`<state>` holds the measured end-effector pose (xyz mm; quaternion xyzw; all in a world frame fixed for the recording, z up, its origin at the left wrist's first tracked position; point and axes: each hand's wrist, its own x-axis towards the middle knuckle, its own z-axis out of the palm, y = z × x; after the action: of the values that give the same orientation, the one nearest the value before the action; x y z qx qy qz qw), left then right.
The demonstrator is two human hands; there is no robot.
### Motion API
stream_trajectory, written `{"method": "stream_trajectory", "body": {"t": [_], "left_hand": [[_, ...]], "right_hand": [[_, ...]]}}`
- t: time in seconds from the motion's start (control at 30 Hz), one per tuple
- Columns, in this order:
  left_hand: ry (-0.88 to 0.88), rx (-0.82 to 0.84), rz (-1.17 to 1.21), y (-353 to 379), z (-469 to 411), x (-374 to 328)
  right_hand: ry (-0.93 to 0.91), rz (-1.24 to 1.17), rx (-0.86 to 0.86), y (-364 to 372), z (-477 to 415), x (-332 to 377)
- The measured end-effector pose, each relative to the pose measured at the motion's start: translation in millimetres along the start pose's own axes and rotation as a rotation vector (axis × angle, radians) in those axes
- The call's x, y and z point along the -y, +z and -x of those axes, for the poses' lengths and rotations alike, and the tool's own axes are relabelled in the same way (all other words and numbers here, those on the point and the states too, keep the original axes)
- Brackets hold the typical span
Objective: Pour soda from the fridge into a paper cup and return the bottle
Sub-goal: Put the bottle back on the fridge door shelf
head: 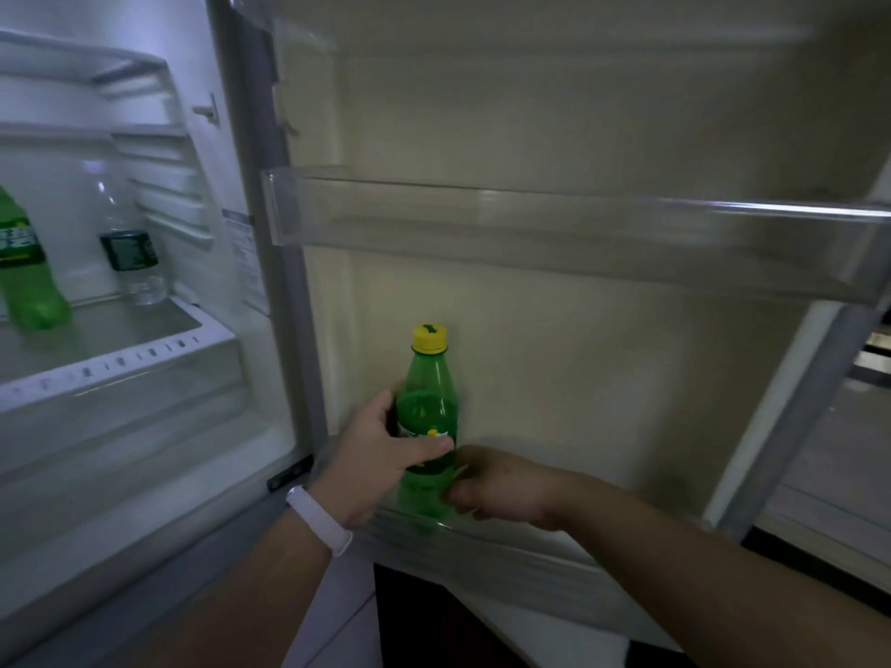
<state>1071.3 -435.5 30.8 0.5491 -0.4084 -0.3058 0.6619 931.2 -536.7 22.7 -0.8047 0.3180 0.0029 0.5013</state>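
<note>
A green soda bottle (427,402) with a yellow cap stands upright in the lowest bin of the open fridge door (482,537). My left hand (381,455), with a white band on the wrist, wraps around the bottle's label from the left. My right hand (501,484) touches the bottle's lower part from the right, fingers curled against it. No paper cup is in view.
Inside the fridge at the left, a second green bottle (24,267) and a clear water bottle (130,243) stand on a glass shelf (120,364). An empty clear door bin (554,233) juts out above the bottle. A dark floor lies below the door.
</note>
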Motion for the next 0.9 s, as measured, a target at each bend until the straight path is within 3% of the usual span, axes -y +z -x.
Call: {"method": "stream_trajectory", "body": {"t": [0.37, 0.43, 0.53, 0.67, 0.77, 0.9], "left_hand": [[-0.076, 0.054, -0.209, -7.7, 13.5, -26.4], [-0.053, -0.028, -0.230, -6.7, 22.4, -30.9], [0.001, -0.278, -0.356, -0.2, 43.2, -41.4], [0.196, -0.612, -0.457, 28.0, 75.5, -58.9], [0.267, -0.646, -0.531, 69.5, 92.7, -71.6], [0.251, -0.542, -0.467, 138.6, 102.8, -73.9]], "right_hand": [[-0.136, 0.172, -0.086, -23.1, 39.6, 3.9], [-0.205, 0.132, -0.103, -34.6, 56.9, -3.5], [-0.305, 0.043, -0.130, -53.9, 87.1, -12.0], [-0.417, -0.098, -0.178, -83.3, 130.0, -21.7], [-0.508, -0.104, -0.265, -102.0, 161.9, -31.4], [-0.650, -0.127, -0.420, -122.0, 202.5, -52.2]]}}
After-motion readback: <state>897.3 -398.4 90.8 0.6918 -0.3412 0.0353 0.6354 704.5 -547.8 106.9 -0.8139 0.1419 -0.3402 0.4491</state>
